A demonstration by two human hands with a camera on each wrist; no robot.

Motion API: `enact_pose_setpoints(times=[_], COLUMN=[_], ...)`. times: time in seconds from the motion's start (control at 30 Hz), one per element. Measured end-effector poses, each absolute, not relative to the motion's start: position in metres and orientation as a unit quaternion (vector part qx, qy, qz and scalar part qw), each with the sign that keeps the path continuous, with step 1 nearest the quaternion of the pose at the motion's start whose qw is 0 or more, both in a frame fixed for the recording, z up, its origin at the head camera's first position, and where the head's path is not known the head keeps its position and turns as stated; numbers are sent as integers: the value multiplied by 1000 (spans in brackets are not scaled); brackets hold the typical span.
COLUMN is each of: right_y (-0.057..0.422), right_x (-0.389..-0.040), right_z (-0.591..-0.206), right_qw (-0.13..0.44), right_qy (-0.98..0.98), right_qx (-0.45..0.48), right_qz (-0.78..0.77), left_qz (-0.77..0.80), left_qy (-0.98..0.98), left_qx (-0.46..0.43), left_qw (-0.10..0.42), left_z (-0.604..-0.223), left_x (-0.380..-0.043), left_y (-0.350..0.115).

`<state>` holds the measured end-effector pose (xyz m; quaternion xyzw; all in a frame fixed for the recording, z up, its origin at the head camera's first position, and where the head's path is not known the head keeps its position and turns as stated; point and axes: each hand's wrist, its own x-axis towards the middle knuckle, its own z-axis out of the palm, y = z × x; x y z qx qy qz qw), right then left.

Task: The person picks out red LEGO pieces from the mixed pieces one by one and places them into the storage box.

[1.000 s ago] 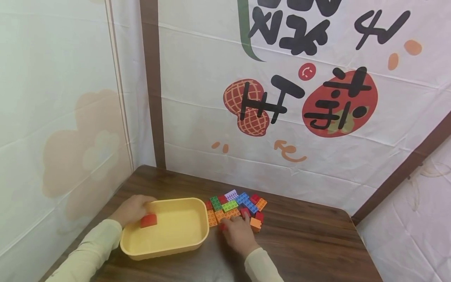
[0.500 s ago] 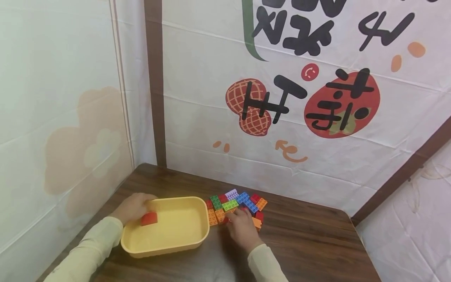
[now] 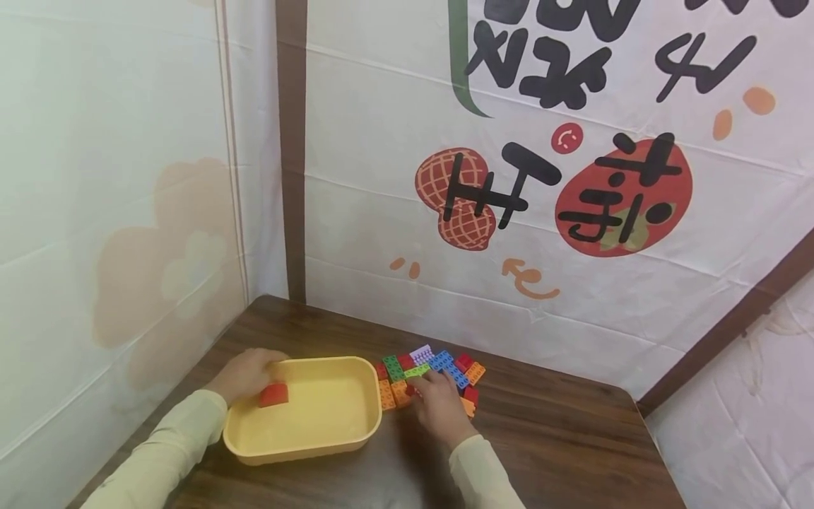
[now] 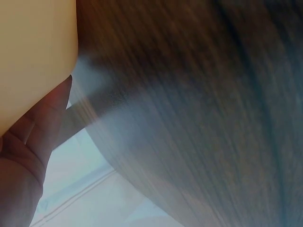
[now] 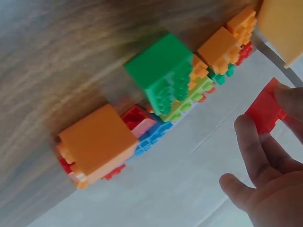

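Observation:
My left hand [image 3: 249, 375] grips the far left side of a yellow plastic tub [image 3: 311, 449]; in the left wrist view its fingers [image 4: 54, 106] lie against the tub's outer wall. One red toy brick [image 3: 274, 395] lies inside the tub, close below that hand. My right hand [image 3: 443, 408] is over the near side of a group of toy bricks and pinches a red toy brick [image 5: 265, 106] between thumb and fingertips, plain in the right wrist view. Close by stand a green brick [image 5: 161, 66] and a large orange brick [image 5: 99, 142].
Several more bricks form a close patch right of the tub: a dark green brick [image 3: 393, 367], a lilac brick [image 3: 422, 354], blue bricks [image 3: 453, 367] and an orange brick [image 3: 475, 372]. The brown wooden table [image 3: 559, 438] meets printed cloth walls [image 3: 356, 212] behind and left.
My right hand has shifted a little away from me over the bricks, the red brick in its fingers moving with it. The left hand keeps its place on the tub. The head view has tilted slightly.

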<state>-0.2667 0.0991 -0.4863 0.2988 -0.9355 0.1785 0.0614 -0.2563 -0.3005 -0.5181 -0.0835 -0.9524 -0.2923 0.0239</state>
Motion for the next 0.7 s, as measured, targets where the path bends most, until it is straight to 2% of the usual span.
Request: enact_pose_setpoints(times=[0.17,0.47,0.7], right_y=[93,71,52], right_x=[-268,-266,-269], right_z=[-481,-469,-461], right_qw=[69,49,56], right_qy=[-927,-925,-917], right_qx=[321,318,349], right_qz=[179,202,185], left_qz=[-291,-284,-293], left_qy=[-952,-953,-951], left_qx=[-88,-95,-85], left_qw=[28,49,43], left_z=[-519,-523,-523], left_x=[-256,-257,-256], left_y=[-301,-303,-303])
